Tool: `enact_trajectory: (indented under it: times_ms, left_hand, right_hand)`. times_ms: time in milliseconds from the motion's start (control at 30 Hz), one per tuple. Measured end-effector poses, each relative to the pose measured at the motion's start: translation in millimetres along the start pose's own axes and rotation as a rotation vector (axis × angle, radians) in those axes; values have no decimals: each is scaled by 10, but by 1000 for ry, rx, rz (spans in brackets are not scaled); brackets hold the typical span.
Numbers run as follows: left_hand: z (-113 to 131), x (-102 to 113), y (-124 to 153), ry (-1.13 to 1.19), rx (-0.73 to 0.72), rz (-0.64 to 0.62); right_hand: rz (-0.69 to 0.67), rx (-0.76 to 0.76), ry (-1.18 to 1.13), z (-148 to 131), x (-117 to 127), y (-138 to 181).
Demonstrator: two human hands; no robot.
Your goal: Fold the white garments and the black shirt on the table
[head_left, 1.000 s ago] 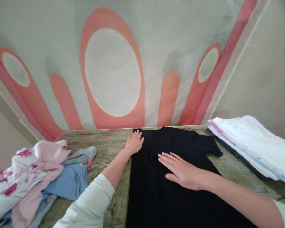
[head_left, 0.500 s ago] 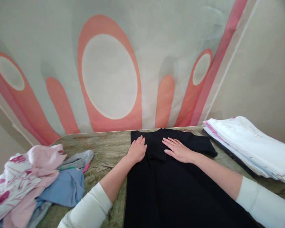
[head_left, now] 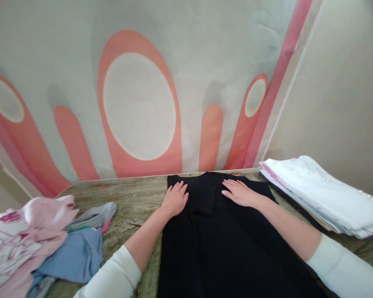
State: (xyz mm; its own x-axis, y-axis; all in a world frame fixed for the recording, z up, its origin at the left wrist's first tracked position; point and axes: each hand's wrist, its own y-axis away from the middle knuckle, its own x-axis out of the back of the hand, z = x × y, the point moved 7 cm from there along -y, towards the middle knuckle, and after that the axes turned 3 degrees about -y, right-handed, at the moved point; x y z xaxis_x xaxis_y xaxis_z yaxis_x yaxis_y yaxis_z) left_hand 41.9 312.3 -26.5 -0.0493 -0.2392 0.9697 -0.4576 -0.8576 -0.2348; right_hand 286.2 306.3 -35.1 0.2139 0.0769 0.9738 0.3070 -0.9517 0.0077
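Observation:
A black short-sleeved garment [head_left: 211, 248] lies spread on the wood-patterned table, its neck end toward the wall. Its left side is turned inward, with a sleeve lying folded over the upper front. My left hand [head_left: 175, 198] rests flat on the folded left shoulder, fingers stretched out. Near the right shoulder, my right hand [head_left: 238, 193] lies flat on the cloth with its fingers extended. Neither hand grips anything. My right forearm covers part of the right sleeve and side, and the garment's lower end runs out of view.
On the left sits a loose heap of clothes: a pink and white floral piece [head_left: 18, 236], a blue one [head_left: 77, 252] and a grey one [head_left: 95, 216]. A stack of folded clothes [head_left: 323, 194], white on top, stands at the right. Behind the table [head_left: 127, 198] rises a patterned wall [head_left: 192, 62].
My right hand has slid a little to the right over the black garment. My left hand stays on the left shoulder. The whole view has shifted slightly.

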Motion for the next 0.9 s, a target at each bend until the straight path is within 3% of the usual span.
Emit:
enact_trajectory:
  times_ms: [167, 400, 567, 633, 767, 900]
  left_hand:
    - [-8, 4, 1, -16, -7, 8]
    - [-21, -2, 3, -10, -6, -5]
    - [-15, -13, -4, -6, -3, -11]
    - [-20, -23, -8, -5, 1, -13]
    - [-36, -48, -15, -3, 8, -18]
    - [-37, -57, -9, -1, 8, -15]
  right_hand:
    - [-29, 142, -90, -148, -83, -244]
    - [60, -177, 59, 477, 36, -284]
    - [31, 71, 27, 264, -45, -69]
    - [34, 56, 45, 313, -43, 21]
    - [142, -134, 114, 573, 118, 152]
    - [199, 44, 24, 302, 191, 197]
